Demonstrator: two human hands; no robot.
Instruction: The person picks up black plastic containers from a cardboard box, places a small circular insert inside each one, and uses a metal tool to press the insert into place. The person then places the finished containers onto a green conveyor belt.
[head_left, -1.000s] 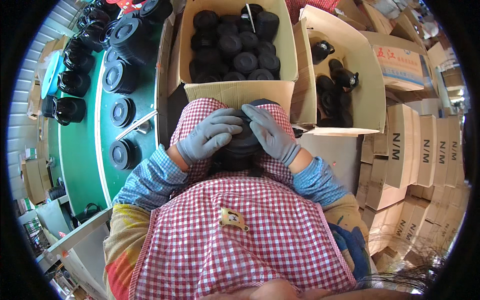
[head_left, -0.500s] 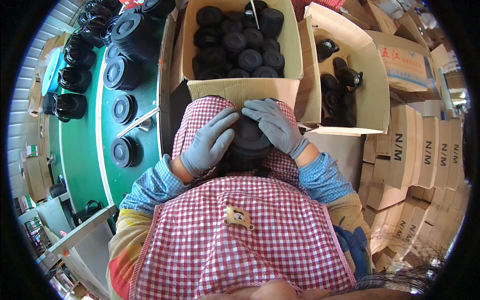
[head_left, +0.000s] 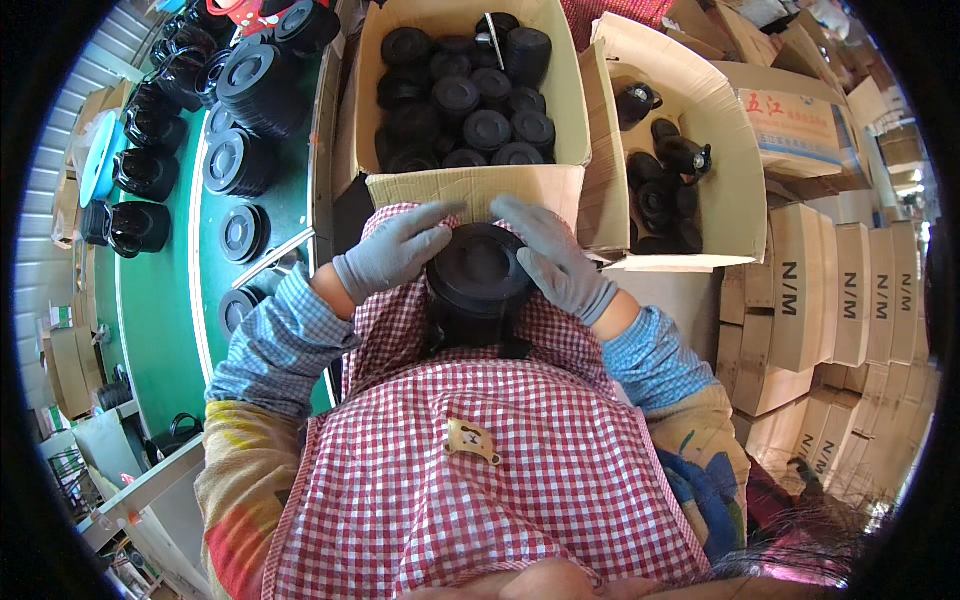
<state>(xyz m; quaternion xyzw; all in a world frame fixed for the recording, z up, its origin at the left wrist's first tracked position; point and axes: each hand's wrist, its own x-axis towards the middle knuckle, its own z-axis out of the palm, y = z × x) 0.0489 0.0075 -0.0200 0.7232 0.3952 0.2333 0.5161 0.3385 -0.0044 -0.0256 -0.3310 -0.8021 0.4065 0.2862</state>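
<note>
Hands in grey knit gloves flank a round black plastic lid (head_left: 478, 270) resting on a red-checked apron lap. Left hand (head_left: 392, 253) and right hand (head_left: 553, 262) press its rim, fingers spread, below an open cardboard box (head_left: 470, 185) of similar lids.

Both forearms are raised from the lower part of the view and angled inward, so that the hands meet in front of the chest. The left hand (head_left: 395, 250) is gloved in grey, its palm turned inward and downward, the fingers held together and stretched toward the centre, the wrist bent slightly. The right hand (head_left: 555, 258), gloved alike, is laid opposite it, fingers extended and slanted up toward the left. Neither hand is closed into a fist. Blue checked sleeves are worn on both forearms.
</note>
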